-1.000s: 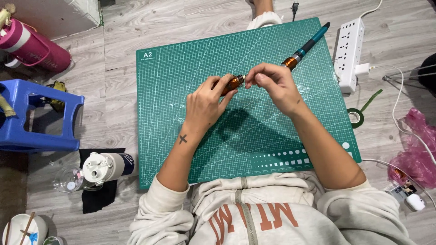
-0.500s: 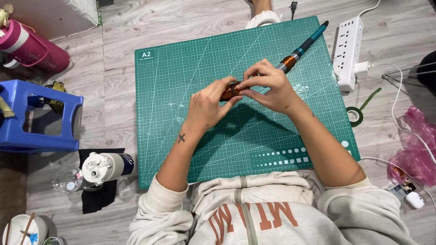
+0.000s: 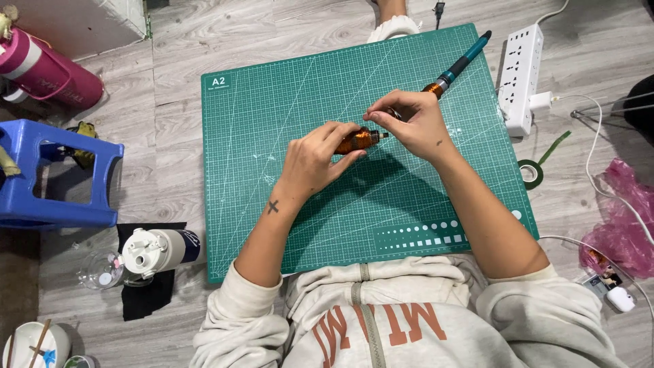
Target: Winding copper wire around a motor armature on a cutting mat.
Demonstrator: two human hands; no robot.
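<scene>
I see my left hand (image 3: 315, 158) over the middle of the green cutting mat (image 3: 272, 225), fingers curled around a small copper-coloured coil (image 3: 357, 140), which it holds just above the mat. My right hand (image 3: 412, 125) is right beside it, thumb and forefinger pinched together at the coil's tip, where a thin stub sticks out; I cannot tell whether they grip the stub itself or a fine wire. The other fingers of that hand are loosely bent.

Behind my right hand, a teal-handled tool (image 3: 458, 66) with a second copper winding on it lies slanted toward the mat's far right corner, its tip reaching past the far edge. Off the mat's right edge sits a white power strip (image 3: 520, 78) with a white plug in it, and nearer me a small roll of green tape (image 3: 531, 173) with a loose end. A pink plastic bag (image 3: 623, 221) lies farther right.

Off the left edge I see a blue plastic stool (image 3: 51, 177), a pink bottle (image 3: 48, 71) beyond it, and a white-capped flask (image 3: 158, 248) lying on a black cloth (image 3: 144, 300) near the mat's near left corner.
</scene>
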